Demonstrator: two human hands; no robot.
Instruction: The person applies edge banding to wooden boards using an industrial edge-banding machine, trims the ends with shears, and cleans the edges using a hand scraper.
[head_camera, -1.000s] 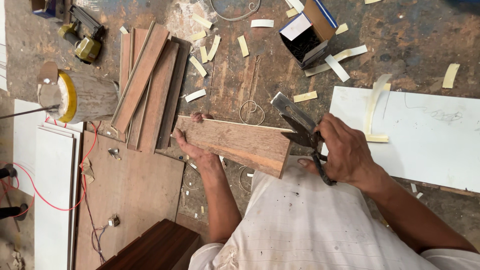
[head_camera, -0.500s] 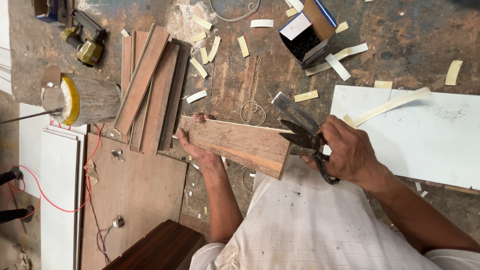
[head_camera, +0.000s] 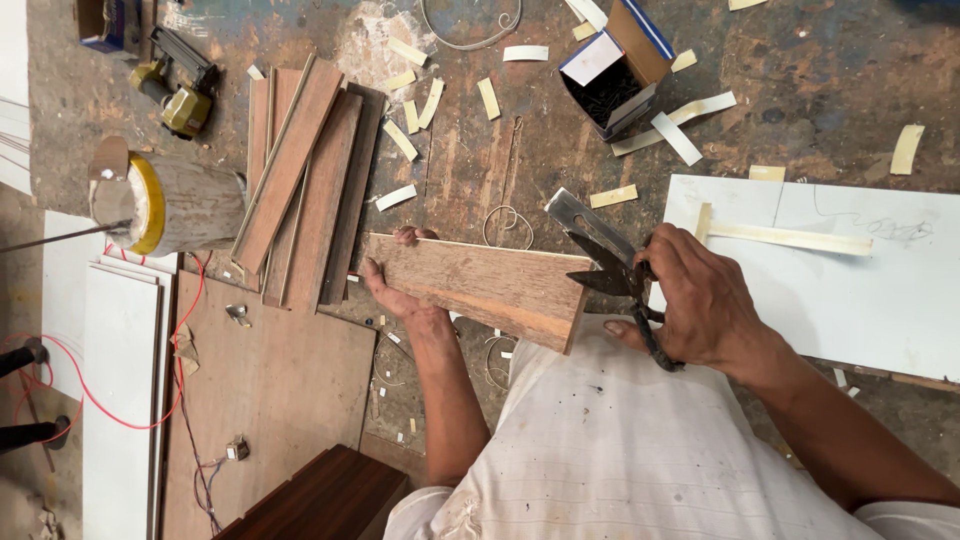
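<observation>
scuffed workbench (head_camera: 800, 60), rough plank (head_camera: 478, 287), shears (head_camera: 612, 272)

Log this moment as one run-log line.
left hand: grips wooden board at far end | right hand: holds black shears, blades at board's near end | white panel: beside right hand

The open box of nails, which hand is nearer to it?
Right. The right hand, holding shears, sits just below the box. The left hand grips the board's far end, further away to the box's lower left.
</observation>
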